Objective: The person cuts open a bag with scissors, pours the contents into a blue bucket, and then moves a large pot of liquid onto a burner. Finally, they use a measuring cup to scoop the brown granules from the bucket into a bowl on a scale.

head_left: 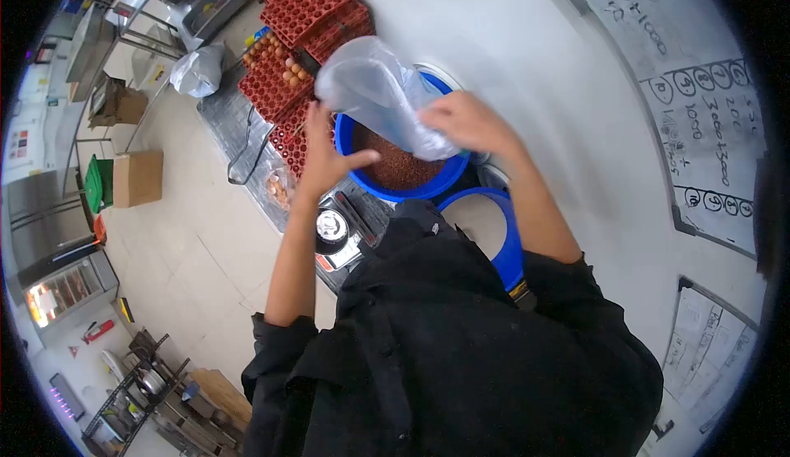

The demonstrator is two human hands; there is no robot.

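Observation:
A clear plastic bag (370, 86) hangs spread above a blue bucket (342, 140) that holds brown granules (393, 163). My right hand (473, 125) has its fingers closed on the bag's edge over the bucket's right side. At the bucket's left rim, my left hand (327, 156) is open, thumb and fingers spread apart, with nothing in it. Part of the granules and the far rim are hidden behind the bag.
Red egg trays (304, 4) are stacked at the back, one with several eggs (292, 72). A scale (333, 230) sits near my left forearm. Another blue bucket (512, 247) with pale contents stands close to me. A whiteboard (699, 111) hangs on the right wall.

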